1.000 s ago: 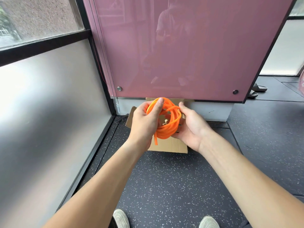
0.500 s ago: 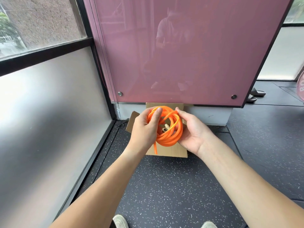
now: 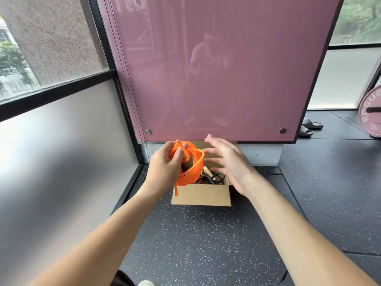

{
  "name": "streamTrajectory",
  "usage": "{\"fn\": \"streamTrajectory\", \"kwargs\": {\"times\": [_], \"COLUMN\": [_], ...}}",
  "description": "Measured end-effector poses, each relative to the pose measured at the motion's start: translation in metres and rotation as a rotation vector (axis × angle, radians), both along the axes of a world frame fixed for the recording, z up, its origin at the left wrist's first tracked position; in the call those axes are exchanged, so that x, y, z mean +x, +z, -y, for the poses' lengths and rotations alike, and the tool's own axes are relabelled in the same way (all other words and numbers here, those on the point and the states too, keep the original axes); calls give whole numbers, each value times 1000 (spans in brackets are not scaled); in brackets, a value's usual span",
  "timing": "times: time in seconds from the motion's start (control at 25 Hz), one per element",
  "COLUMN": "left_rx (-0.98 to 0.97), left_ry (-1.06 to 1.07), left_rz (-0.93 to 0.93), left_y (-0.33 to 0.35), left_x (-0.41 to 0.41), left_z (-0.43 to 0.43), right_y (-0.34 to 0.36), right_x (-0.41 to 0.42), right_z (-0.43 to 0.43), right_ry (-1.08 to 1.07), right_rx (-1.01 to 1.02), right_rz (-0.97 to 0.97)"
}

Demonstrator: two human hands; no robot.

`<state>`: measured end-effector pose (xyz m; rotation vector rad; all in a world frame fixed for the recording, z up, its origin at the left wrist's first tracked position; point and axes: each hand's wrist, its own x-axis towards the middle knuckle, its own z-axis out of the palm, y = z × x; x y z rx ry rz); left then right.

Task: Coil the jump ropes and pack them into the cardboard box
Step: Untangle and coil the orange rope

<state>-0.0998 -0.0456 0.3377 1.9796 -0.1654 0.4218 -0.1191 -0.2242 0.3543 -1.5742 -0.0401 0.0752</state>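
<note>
Pink rubber on the round weight plate (image 3: 371,112) leaning at the far right carries pale lettering that reads "ROGUE". The left hand (image 3: 164,170) clenches the coiled orange plastic jump rope (image 3: 190,164), holding it above the left side of the open brown cardboard box (image 3: 201,195) on the speckled black rubber floor (image 3: 206,244). One loose end dangles over the box's front wall. Half a second ago both hands cupped the coil; now the right hand (image 3: 228,162) has let go, fingers spread, just beside it. Black cords and a wooden handle (image 3: 208,171) lie inside the box.
</note>
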Motion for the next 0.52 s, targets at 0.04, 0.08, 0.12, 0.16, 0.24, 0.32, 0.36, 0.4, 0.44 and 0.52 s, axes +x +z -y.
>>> {"fn": "streamTrajectory", "kwargs": {"times": [0.04,0.08,0.12,0.16,0.24,0.32,0.36,0.4,0.44,0.52], "left_rx": [33,64,90,105,112,208,317,433,531,645], "left_ry": [-17,-46,-85,-131,-219,-345,-422,-490,-536,-601], "left_rz": [16,41,66,84,108,160,211,276,338,416], "left_y": [4,7,6,3,-10,-29,-44,-62,-81,-120], "left_x": [2,4,7,13,31,55,71,88,107,146], "left_z": [-4,-7,-8,-9,-11,-15,-17,-17,-17,-11], "right_y": [-1,-6,-11,-17,-30,-42,-52,-64,-78,-110], "right_x": [-1,2,8,20,49,78,94,112,130,168], "right_z": [0,-1,-4,-6,-8,-2,4,11,18,31], "right_ry": [134,243,302,301,243,215,226,252,279,305], "right_rx": [-39,-98,-167,-240,-337,-442,-500,-576,-662,-799], "right_rz": [-2,17,46,75,154,241,266,301,355,477]}}
